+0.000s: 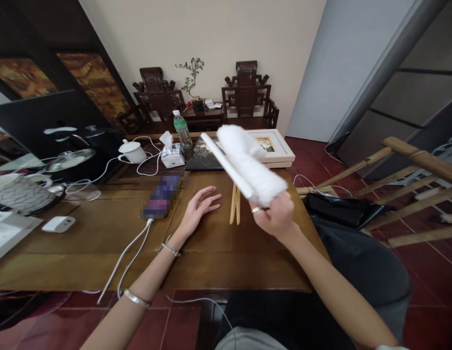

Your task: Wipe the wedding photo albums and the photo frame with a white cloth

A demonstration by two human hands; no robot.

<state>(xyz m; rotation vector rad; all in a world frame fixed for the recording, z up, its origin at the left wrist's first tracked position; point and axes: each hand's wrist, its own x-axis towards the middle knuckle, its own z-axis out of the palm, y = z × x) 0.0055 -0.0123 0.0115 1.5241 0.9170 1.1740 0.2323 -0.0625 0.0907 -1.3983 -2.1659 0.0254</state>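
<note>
My right hand (pixel 275 214) is closed around the lower end of a soft white bundle (pixel 247 160), raised above the right part of the table. A long straight white strip (pixel 226 163) runs along the bundle's left side; I cannot tell whether the two are joined. My left hand (pixel 200 206) holds nothing, its fingers stretched out over the tabletop. Between my hands lie thin pale wooden sticks (pixel 235 206), their far ends hidden under the bundle. Behind the bundle are a white picture frame (pixel 284 148) and a dark flat board (pixel 202 158), both partly covered by it.
Left of my left hand lies a phone (pixel 160 197) with a white cable. A tissue box (pixel 172 155), a green-labelled bottle (pixel 182 129) and a lidded white cup (pixel 133 151) stand farther back. A charger (pixel 59 224) sits at left. At right is a bamboo chair (pixel 411 155).
</note>
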